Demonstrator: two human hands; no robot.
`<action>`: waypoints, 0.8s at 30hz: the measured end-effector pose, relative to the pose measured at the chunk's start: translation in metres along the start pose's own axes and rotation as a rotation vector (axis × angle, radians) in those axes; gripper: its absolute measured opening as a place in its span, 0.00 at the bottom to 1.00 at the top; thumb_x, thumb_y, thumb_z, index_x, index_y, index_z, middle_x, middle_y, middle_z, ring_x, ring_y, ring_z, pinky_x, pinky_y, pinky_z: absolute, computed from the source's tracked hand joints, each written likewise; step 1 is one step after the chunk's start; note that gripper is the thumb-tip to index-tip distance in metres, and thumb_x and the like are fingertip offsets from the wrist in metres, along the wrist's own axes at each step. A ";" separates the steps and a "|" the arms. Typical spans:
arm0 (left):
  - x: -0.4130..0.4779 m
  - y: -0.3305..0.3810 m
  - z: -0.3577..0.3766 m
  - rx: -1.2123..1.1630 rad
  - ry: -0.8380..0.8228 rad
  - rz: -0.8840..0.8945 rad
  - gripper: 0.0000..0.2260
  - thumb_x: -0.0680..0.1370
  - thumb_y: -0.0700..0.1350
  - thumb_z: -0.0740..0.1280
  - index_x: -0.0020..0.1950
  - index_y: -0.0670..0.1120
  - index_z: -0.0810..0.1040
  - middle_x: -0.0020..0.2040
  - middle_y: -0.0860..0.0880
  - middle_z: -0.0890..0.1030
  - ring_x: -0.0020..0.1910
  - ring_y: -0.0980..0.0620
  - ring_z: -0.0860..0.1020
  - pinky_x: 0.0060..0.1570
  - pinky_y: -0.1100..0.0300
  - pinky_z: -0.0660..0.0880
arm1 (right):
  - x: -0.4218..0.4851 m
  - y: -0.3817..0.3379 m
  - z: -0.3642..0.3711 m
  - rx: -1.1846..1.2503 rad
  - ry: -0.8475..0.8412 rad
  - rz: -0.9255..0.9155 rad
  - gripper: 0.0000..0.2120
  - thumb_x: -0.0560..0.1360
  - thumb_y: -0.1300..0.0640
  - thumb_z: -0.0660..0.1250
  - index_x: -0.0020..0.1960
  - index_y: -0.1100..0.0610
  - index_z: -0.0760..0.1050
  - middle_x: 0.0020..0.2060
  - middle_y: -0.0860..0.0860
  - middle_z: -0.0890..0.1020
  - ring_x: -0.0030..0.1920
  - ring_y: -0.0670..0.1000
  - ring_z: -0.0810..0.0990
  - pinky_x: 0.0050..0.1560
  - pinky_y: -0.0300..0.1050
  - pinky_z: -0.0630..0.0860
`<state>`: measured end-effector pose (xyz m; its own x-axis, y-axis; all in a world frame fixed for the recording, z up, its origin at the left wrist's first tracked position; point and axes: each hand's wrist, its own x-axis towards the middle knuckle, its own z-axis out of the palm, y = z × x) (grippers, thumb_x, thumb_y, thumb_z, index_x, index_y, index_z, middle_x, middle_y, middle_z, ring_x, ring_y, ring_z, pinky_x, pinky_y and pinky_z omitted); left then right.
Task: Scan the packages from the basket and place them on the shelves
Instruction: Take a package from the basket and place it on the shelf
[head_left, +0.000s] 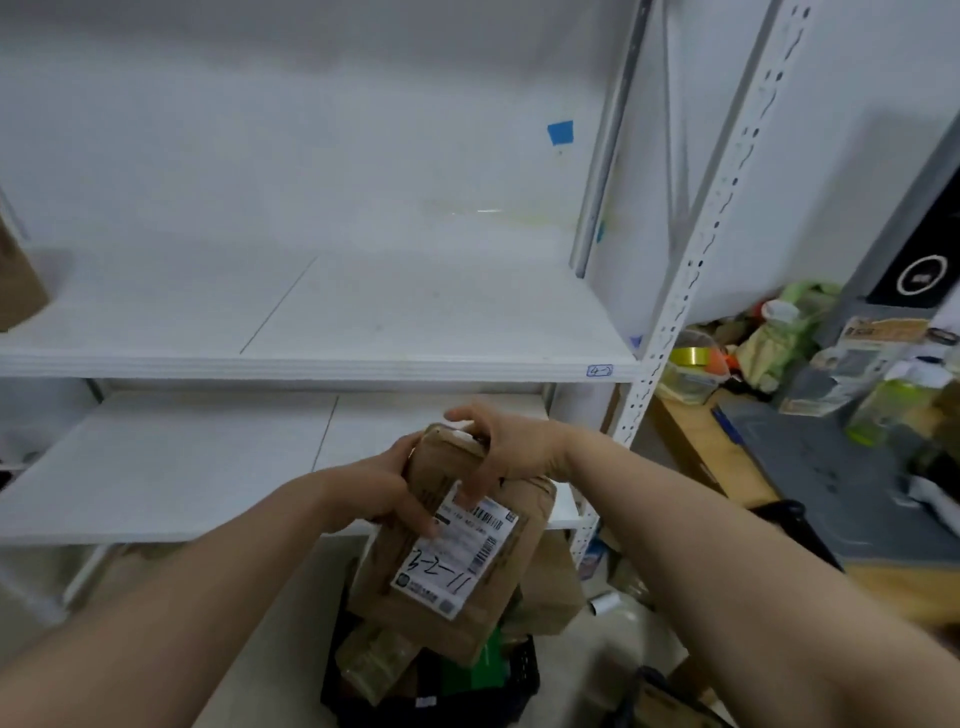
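Hovering over the black basket (525, 669), a labelled brown parcel (470, 605) is gripped by the left hand (379, 488) and right hand (511, 447).

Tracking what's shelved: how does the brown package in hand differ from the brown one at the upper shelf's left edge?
The brown paper package with a white label is gripped by the left hand and right hand; the brown package at the frame's left edge rests on the white upper shelf. The held one shows a handwritten label; the shelved one shows none, and is cropped. Both are brown.
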<state>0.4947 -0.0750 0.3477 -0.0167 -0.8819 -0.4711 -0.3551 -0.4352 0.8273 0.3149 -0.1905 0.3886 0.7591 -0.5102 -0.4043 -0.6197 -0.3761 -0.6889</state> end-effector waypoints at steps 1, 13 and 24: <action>0.015 0.004 0.010 0.011 -0.014 -0.020 0.47 0.62 0.36 0.80 0.74 0.59 0.61 0.60 0.47 0.82 0.57 0.45 0.82 0.52 0.46 0.82 | 0.000 0.016 -0.008 -0.015 0.005 0.022 0.50 0.66 0.59 0.81 0.79 0.43 0.56 0.72 0.50 0.68 0.66 0.55 0.75 0.63 0.56 0.79; 0.217 0.065 0.168 0.102 0.121 -0.134 0.60 0.49 0.50 0.82 0.78 0.53 0.57 0.67 0.43 0.65 0.63 0.38 0.73 0.58 0.43 0.79 | -0.060 0.271 -0.086 0.241 0.450 0.474 0.29 0.71 0.50 0.78 0.69 0.53 0.72 0.57 0.48 0.77 0.57 0.50 0.77 0.57 0.46 0.76; 0.340 0.073 0.245 0.048 0.093 -0.114 0.65 0.37 0.61 0.83 0.72 0.59 0.62 0.65 0.47 0.76 0.61 0.43 0.78 0.56 0.43 0.81 | -0.097 0.442 -0.128 0.206 0.778 0.959 0.25 0.78 0.55 0.64 0.74 0.52 0.65 0.67 0.59 0.71 0.65 0.61 0.74 0.64 0.59 0.76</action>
<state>0.2338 -0.3621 0.1726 0.1124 -0.8414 -0.5286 -0.3941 -0.5261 0.7536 -0.0583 -0.4068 0.2004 -0.3425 -0.8589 -0.3807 -0.7611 0.4912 -0.4236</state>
